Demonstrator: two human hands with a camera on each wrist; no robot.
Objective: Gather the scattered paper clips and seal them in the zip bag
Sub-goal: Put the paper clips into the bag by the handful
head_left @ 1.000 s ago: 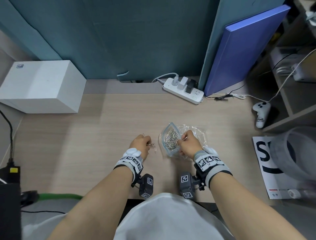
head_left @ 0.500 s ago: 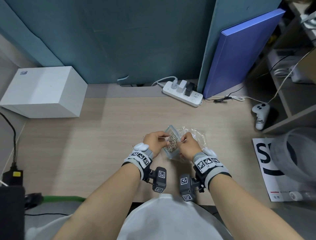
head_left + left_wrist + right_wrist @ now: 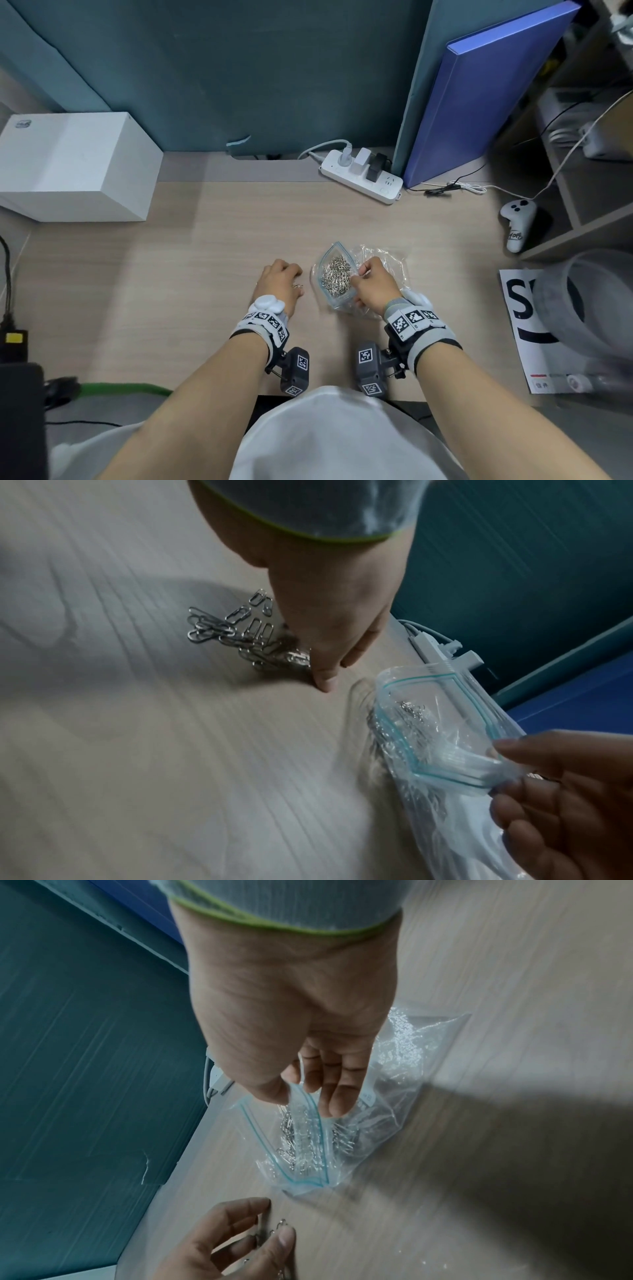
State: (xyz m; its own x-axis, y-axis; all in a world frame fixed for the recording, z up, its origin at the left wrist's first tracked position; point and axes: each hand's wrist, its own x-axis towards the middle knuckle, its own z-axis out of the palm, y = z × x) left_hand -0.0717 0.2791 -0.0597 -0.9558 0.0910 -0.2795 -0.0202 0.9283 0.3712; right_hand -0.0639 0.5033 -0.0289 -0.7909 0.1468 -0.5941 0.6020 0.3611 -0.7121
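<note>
The right hand [image 3: 371, 286] pinches the rim of the zip bag [image 3: 337, 277] between thumb and fingers, holding its mouth open. The bag lies crumpled on the worktop [image 3: 205, 274], near the middle and just right of the left hand, with a heap of clips [image 3: 337, 275] already inside. In the right wrist view the thumb and forefinger grip the blue zip strip [image 3: 316, 1112] while the other fingers [image 3: 342, 1093] rest against the plastic.

The left hand [image 3: 279, 282] is down on the worktop just left of the bag, apart from it, fingers curled over a small pile of loose clips [image 3: 236, 631]. In the left wrist view its fingertips [image 3: 323, 681] touch the wood at the edge of that pile, gathered around a few clips; whether any are actually pinched cannot be told.

At the back of the worktop lie a power strip [image 3: 363, 178] with plugs in it, a white box [image 3: 75, 164] at the left, and a blue board [image 3: 479, 96] leaning on the partition. A white controller [image 3: 515, 219] sits to the right.
</note>
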